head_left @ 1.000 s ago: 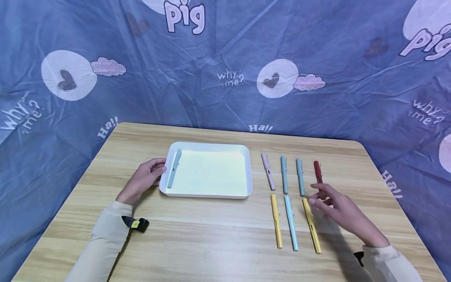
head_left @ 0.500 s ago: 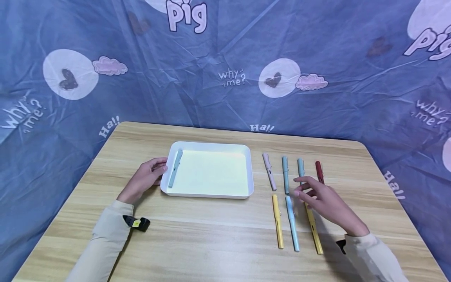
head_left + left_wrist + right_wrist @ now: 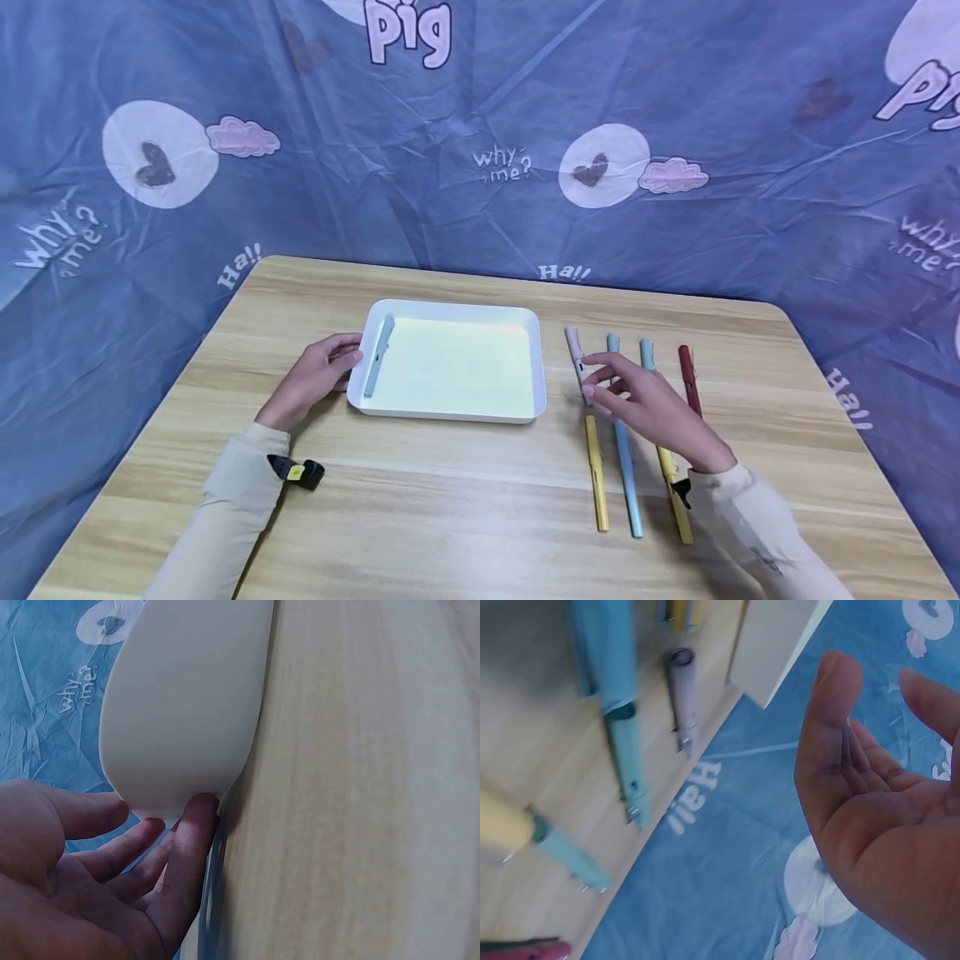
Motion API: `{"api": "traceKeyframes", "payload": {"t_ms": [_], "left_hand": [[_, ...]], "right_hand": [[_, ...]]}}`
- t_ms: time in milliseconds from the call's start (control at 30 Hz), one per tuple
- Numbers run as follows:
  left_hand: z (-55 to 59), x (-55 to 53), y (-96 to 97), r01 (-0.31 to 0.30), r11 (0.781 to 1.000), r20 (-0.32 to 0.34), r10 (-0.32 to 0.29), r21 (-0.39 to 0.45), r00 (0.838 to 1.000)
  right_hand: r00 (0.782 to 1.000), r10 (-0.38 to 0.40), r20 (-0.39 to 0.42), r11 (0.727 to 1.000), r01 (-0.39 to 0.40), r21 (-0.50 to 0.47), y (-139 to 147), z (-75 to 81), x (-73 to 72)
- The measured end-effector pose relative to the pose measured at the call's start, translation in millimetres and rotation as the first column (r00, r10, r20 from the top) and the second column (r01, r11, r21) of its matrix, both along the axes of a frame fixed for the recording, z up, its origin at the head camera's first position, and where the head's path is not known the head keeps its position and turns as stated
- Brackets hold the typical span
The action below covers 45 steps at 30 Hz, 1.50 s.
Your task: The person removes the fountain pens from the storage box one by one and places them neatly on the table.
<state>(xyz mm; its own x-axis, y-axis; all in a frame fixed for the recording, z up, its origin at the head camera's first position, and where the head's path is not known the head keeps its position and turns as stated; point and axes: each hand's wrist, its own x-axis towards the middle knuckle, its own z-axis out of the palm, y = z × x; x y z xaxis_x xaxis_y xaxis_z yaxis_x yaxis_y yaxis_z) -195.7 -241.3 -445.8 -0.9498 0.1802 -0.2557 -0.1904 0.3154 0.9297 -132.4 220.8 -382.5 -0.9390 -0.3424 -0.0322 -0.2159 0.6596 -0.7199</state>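
Note:
My left hand (image 3: 311,379) rests its fingertips and thumb against the left end of a shallow white tray (image 3: 450,414); the left wrist view shows them on its outer wall. A teal pen (image 3: 379,354) leans along the inside left of the tray. My right hand (image 3: 648,404), thumb and index finger apart, is over the pens with nothing in its grasp. Its fingertips overlap a lilac pen (image 3: 573,343) in the head view. The right forearm and hand partly cover two teal pens, one of them at the back (image 3: 647,352), and a light blue pen (image 3: 628,487).
A dark red pen (image 3: 688,375) lies farther right on the wooden table (image 3: 420,517). In the front row are two yellow pens, one left (image 3: 597,479) and one right (image 3: 682,521) of the light blue one. A blue printed cloth (image 3: 420,167) hangs behind the table.
My right hand has moved left, from beside the dark red pen, across the teal pens to the lilac pen. My left hand has stayed at the tray, and the view has shifted slightly.

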Motion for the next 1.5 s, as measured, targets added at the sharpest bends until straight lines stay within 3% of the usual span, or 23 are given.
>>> {"api": "traceKeyframes", "payload": {"t_ms": [567, 800, 1067, 1500], "left_hand": [[1.8, 0.8, 0.5, 0.001, 1.000, -0.002, -0.001, 0.022, 1.000], [1.0, -0.2, 0.4, -0.005, 1.000, 0.000, 0.005, 0.022, 1.000], [0.4, -0.6, 0.2, -0.013, 1.000, -0.007, 0.013, 0.021, 1.000], [-1.6, -2.0, 0.5, -0.027, 1.000, -0.008, 0.027, 0.010, 1.000]], "right_hand": [[0.993, 0.110, -0.052, 0.994, -0.110, -0.002, -56, 3.2, -27.7], [0.972, 0.197, -0.128, 0.979, -0.187, 0.087, -82, -1.9, -34.4], [0.955, 0.258, -0.145, 0.965, -0.247, 0.092, -110, -6.8, -43.0], [0.925, 0.323, -0.200, 0.933, -0.276, 0.231, -154, -10.0, -59.2]]}}
